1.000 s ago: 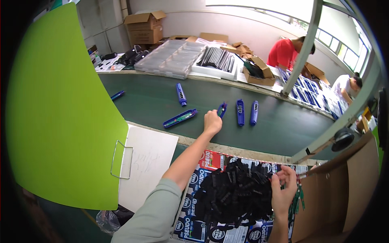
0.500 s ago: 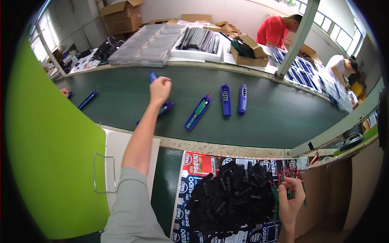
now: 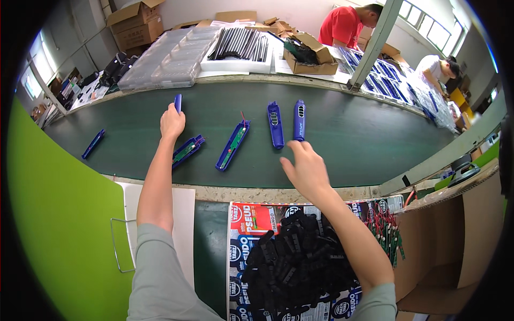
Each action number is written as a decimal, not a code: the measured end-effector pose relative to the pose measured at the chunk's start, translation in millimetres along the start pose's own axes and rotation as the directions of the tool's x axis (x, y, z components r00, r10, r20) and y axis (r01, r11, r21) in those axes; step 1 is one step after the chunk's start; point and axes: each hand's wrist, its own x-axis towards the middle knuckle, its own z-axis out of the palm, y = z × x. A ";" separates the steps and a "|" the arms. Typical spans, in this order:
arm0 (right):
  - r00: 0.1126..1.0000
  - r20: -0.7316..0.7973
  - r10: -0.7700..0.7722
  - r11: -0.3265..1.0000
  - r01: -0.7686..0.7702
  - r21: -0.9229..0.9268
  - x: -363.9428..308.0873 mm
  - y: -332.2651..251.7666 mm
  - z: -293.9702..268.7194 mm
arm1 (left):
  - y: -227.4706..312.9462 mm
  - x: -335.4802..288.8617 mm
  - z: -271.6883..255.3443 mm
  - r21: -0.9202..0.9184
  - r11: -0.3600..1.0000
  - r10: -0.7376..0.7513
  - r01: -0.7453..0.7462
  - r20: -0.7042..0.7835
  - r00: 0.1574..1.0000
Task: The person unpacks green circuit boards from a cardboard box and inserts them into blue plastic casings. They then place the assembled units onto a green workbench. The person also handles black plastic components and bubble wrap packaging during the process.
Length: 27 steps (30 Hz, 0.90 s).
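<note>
The casings (image 3: 275,128) are deep violet-blue; the circuit boards (image 3: 234,143) are green, their thin wires (image 3: 382,220) red; the bench (image 3: 225,104) is plain dark green; the heaped small parts (image 3: 300,257) are black; the sheet (image 3: 249,212) under them is patterned in red, blue, black and white; the curved panel (image 3: 59,230) is bright lime green; the sleeves (image 3: 160,273) are pale grey-green.

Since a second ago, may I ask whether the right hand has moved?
Yes, the right hand moved forward and leftward, past the far edge of the patterned tray.
</note>
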 end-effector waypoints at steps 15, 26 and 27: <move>0.940 -0.055 -0.338 0.940 0.334 -0.070 -40.3 -41.1 6.2 | 118.7 -218.4 -196.1 -0.971 0.012 0.224 0.237 0.234 0.946; 0.748 0.134 -0.650 0.754 0.656 -0.008 -204.1 -178.1 46.5 | 161.6 -300.6 -223.6 -0.953 0.170 0.462 0.250 0.301 0.834; 0.746 0.151 -0.649 0.751 0.659 -0.027 -210.8 -180.8 55.3 | 163.6 -307.7 -225.2 -0.942 0.189 0.472 0.277 0.334 0.816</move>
